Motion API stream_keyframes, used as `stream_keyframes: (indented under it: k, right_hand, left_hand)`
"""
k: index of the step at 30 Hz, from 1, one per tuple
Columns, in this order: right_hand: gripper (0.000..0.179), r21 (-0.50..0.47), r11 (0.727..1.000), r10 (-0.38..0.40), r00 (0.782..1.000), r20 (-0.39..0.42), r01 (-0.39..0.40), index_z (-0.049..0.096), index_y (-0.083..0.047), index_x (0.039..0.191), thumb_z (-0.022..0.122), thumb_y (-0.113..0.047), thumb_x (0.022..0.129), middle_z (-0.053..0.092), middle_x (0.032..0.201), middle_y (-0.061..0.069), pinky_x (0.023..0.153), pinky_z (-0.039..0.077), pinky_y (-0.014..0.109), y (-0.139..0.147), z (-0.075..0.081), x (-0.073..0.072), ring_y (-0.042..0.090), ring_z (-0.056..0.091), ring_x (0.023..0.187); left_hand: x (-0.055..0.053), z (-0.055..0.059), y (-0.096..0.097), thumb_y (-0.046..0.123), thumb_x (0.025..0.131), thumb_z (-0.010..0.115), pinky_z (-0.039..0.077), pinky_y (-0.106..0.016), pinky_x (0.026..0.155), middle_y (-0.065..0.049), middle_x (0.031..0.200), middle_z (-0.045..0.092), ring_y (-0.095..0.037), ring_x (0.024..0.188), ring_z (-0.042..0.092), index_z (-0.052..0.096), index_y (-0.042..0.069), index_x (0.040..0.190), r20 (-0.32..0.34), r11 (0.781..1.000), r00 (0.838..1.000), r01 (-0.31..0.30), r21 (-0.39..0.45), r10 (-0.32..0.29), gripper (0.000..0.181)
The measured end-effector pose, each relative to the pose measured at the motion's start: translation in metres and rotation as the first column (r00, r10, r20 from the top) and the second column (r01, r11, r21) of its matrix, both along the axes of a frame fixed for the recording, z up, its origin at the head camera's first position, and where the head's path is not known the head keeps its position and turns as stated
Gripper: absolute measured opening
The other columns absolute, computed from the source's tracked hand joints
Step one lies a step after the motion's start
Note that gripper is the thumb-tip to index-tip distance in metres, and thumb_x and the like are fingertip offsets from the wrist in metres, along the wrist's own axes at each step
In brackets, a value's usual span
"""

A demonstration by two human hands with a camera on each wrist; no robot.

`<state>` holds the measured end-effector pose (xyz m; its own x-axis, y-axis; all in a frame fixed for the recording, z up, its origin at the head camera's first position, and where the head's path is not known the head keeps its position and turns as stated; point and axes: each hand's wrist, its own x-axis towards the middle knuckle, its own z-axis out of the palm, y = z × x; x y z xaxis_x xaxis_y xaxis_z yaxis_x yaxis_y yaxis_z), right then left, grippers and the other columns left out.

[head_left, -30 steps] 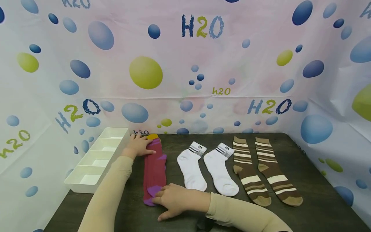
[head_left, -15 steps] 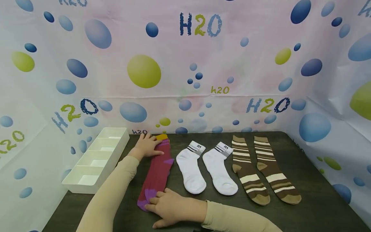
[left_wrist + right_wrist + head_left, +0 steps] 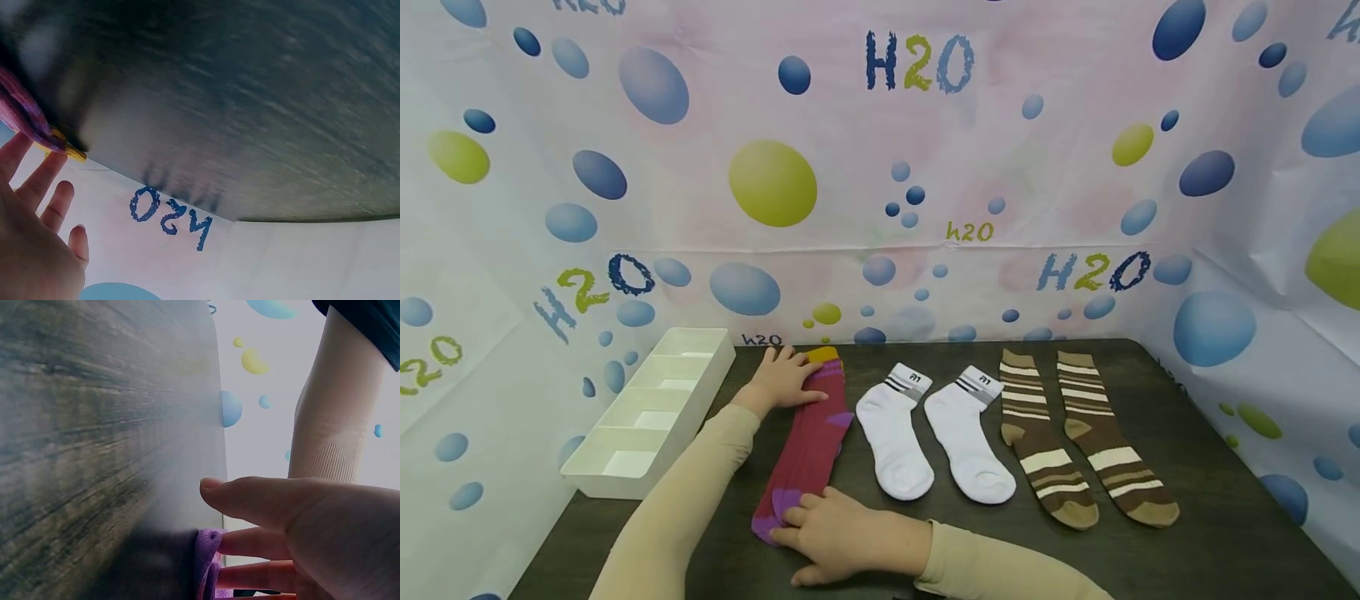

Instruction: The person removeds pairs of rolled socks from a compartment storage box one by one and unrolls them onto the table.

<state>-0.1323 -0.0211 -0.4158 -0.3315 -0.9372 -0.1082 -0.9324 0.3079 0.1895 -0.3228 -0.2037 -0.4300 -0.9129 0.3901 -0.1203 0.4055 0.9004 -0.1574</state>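
A maroon sock [image 3: 805,450] with purple patches and a yellow cuff lies flat and slanted on the dark table, its toe toward the front. A second layer shows along its edge, perhaps its pair underneath. My left hand [image 3: 778,382] rests its spread fingers on the cuff end; in the left wrist view the fingertips touch the yellow cuff [image 3: 75,154]. At the toe end, my right hand [image 3: 846,533] touches the purple toe with straight fingers. The right wrist view shows those fingers against the purple fabric [image 3: 206,559], thumb held apart.
Left of the socks stands a white tray [image 3: 664,443] divided into several compartments. Two white ankle socks [image 3: 898,450] lie side by side right of the maroon sock, then two brown striped socks [image 3: 1048,454]. A patterned curtain [image 3: 880,167] rises behind the table.
The maroon sock has turned: its cuff shifted right under my left hand, and its toe shifted left and nearer under my right hand. Most of this happened in the first half second.
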Motion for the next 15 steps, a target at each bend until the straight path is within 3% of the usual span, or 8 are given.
stream_keyframes:
  k: [9, 15]
  right_hand:
    - [0.061, 0.008, 1.0, 0.007, 0.997, 0.073, -0.007, 0.044, -0.035, 0.145, 0.051, -0.064, 0.091, 0.05, 0.14, -0.013, 0.081, 0.045, 0.021, 0.01, 0.001, -0.002, 0.004, 0.049, 0.118]
    - [0.059, -0.031, 1.0, 0.009, 0.997, 0.077, -0.007, 0.045, -0.035, 0.144, 0.052, -0.062, 0.092, 0.049, 0.142, -0.012, 0.087, 0.045, 0.023, 0.016, 0.003, -0.007, 0.006, 0.047, 0.125]
  left_hand:
    - [-0.005, 0.007, -0.008, 0.068, 0.088, 0.051, 0.029, -0.06, 0.104, -0.012, 0.136, 0.057, -0.037, 0.131, 0.041, 0.055, 0.02, 0.139, -0.035, 0.996, 0.998, 0.05, 0.071, -0.048, 0.069]
    - [-0.019, 0.008, -0.017, 0.07, 0.088, 0.049, 0.027, -0.061, 0.106, -0.012, 0.137, 0.056, -0.038, 0.132, 0.04, 0.055, 0.02, 0.138, -0.03, 0.998, 1.0, 0.006, 0.065, -0.004, 0.071]
